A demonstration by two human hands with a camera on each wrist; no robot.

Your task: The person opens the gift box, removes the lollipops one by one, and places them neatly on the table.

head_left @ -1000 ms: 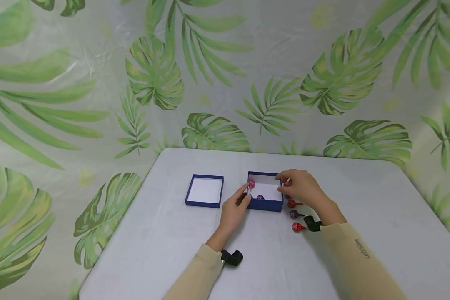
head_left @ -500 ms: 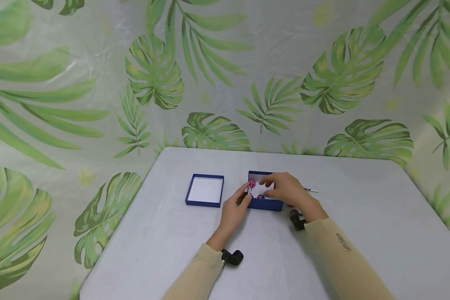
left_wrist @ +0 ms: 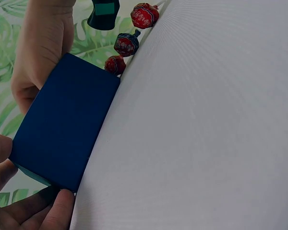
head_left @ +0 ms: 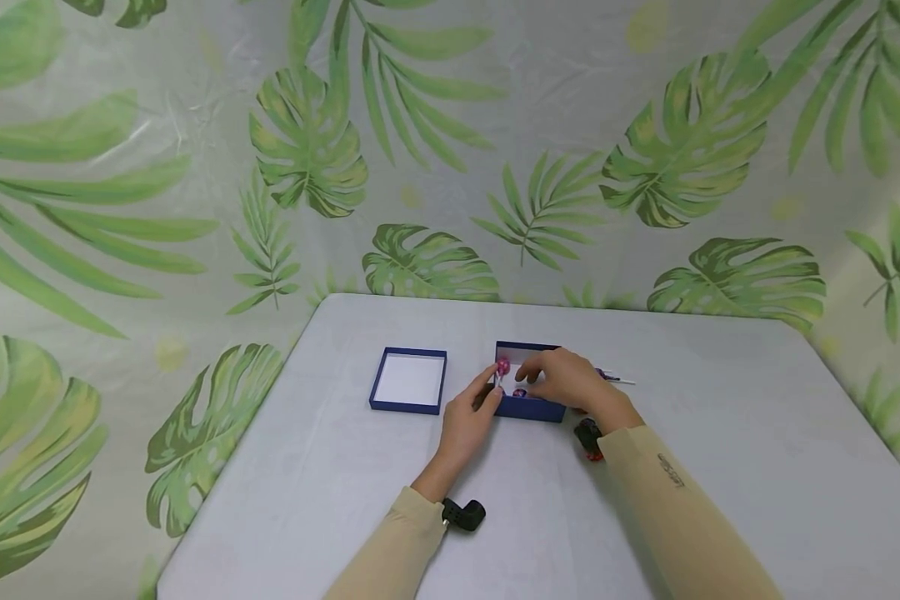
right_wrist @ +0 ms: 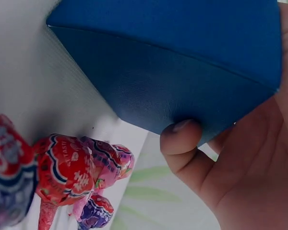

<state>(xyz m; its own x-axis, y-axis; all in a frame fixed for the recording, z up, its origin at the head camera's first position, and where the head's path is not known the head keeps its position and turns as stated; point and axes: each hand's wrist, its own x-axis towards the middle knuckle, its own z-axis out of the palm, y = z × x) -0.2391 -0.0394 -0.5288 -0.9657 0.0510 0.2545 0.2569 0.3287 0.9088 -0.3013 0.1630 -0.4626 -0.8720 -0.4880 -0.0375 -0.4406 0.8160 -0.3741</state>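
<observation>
A dark blue box (head_left: 528, 408) with a white inside stands on the white table. My left hand (head_left: 467, 425) grips its left end, thumb at the front corner, fingers along the side. Inside, a pink lollipop (head_left: 503, 367) leans near that end, and a purple-and-red lollipop (head_left: 520, 393) lies near the front wall. My right hand (head_left: 567, 383) reaches over the right end, bent fingers inside, close to the second lollipop; whether they pinch anything is hidden. In the right wrist view, a fingertip (right_wrist: 181, 136) rests against the box's outside.
Wrapped lollipops lie right of the box, including a red lollipop (right_wrist: 65, 167) and a purple one (right_wrist: 96, 213); my right arm partly covers them in the head view. A shallow blue-rimmed lid (head_left: 408, 381) lies left of the box. A leaf-patterned sheet (head_left: 435, 258) hangs behind the table.
My right hand has moved left from the box's right edge to over its inside, uncovering lollipop sticks on the table behind it. My left hand and the box have stayed put.
</observation>
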